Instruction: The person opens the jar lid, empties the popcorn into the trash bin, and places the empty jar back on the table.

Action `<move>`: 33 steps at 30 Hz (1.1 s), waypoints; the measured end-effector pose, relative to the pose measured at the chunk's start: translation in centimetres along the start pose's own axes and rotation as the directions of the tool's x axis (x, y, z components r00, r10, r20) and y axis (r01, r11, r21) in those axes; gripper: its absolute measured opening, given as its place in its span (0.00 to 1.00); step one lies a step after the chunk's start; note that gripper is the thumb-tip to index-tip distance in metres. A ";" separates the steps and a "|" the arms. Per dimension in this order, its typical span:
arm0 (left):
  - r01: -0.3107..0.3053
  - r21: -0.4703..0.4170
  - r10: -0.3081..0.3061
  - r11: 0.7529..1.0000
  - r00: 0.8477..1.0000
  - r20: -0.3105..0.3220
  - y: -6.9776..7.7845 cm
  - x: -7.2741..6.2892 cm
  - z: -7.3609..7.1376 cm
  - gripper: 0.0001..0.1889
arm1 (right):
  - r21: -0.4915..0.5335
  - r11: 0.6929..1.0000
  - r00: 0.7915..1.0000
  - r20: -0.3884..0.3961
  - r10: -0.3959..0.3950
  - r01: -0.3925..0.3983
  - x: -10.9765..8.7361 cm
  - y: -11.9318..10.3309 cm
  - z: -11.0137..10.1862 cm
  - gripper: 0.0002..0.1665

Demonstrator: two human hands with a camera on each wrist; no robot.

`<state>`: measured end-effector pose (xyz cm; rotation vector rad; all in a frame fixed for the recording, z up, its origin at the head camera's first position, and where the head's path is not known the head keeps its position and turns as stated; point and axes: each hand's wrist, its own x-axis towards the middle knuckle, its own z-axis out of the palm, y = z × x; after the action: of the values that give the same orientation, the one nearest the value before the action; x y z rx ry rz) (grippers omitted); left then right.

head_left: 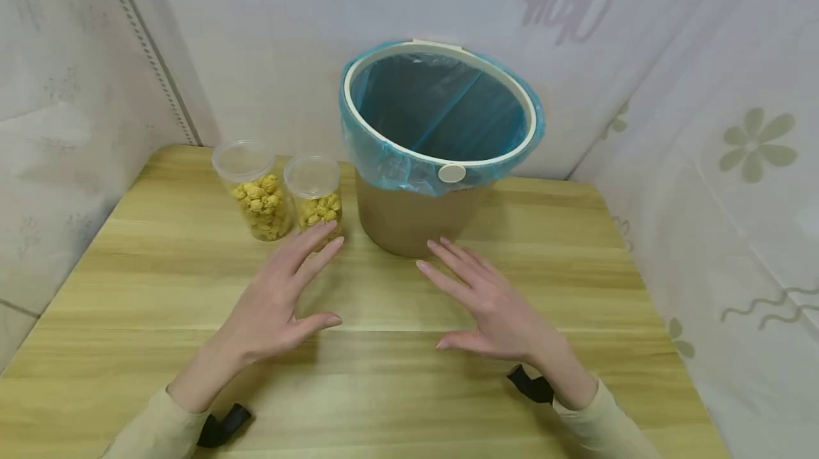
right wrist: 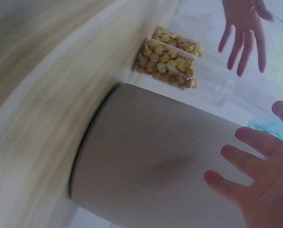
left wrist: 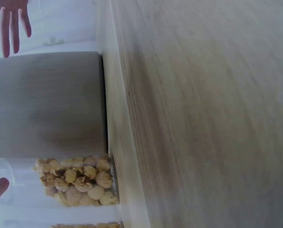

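Both hands hover over the wooden table with fingers spread and nothing held. The left hand (head_left: 275, 303) is nearest the shorter clear jar of popcorn (head_left: 320, 207), its fingertips overlapping the jar's base in the head view. A taller clear jar of popcorn (head_left: 262, 203) stands just left of that one; both have clear lids. In front of the brown bin (head_left: 416, 221) is the right hand (head_left: 495, 306), fingers pointing at its lower wall. A blue plastic bag (head_left: 384, 160) lines the bin, folded over outside under a white rim ring (head_left: 358, 114). In the right wrist view, the right fingers (right wrist: 248, 161) are extended.
The wooden table (head_left: 384, 388) ends against a patterned cloth wall (head_left: 269, 40) at the back, with more cloth on both sides. Each wrist wears a black strap mount, one by the left sleeve (head_left: 156, 427) and one by the right sleeve (head_left: 601, 423).
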<state>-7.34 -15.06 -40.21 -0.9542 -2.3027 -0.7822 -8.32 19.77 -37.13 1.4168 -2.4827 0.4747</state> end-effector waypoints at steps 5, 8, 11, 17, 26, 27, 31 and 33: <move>0.068 -0.035 -0.071 0.997 0.993 -0.091 -0.5 0.1 0.2 0.47 | 0.012 1.000 1.000 -0.024 -0.008 0.009 0.7 0.0 -0.2 0.55; 0.141 -0.077 -0.149 0.987 0.983 -0.107 -0.7 0.0 0.3 0.49 | 0.025 1.000 1.000 -0.028 -0.009 0.010 1.1 0.0 -0.3 0.55; 0.234 -0.113 -0.246 0.966 0.964 -0.100 -1.0 -0.2 0.3 0.50 | 0.038 0.999 0.999 -0.034 -0.007 0.008 1.5 0.0 -0.2 0.55; 0.377 -0.212 -0.405 0.901 0.909 -0.104 -1.7 -0.2 0.4 0.50 | 0.050 0.999 0.998 -0.063 -0.010 0.013 2.2 0.0 -0.1 0.55; 0.542 -0.275 -0.577 0.795 0.814 -0.064 -2.3 0.5 1.1 0.54 | 0.059 0.998 0.993 -0.117 -0.028 0.035 3.3 -0.1 -0.1 0.55; 0.562 -0.275 -0.596 0.780 0.801 -0.055 -2.4 0.6 1.2 0.54 | 0.063 0.997 0.993 -0.118 -0.027 0.035 3.4 -0.1 -0.1 0.55; 0.630 -0.307 -0.667 0.713 0.745 -0.021 -2.6 1.0 1.5 0.59 | 0.077 0.996 0.992 -0.120 -0.028 0.037 3.7 -0.2 0.0 0.55; 0.654 -0.320 -0.693 0.686 0.721 -0.012 -2.8 1.3 1.6 0.61 | 0.082 0.996 0.993 -0.118 -0.027 0.037 3.8 -0.2 0.0 0.55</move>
<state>-10.60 -14.99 -41.38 -0.0860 -2.4555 -1.4766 -10.03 16.74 -35.70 1.4144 -2.3695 0.6430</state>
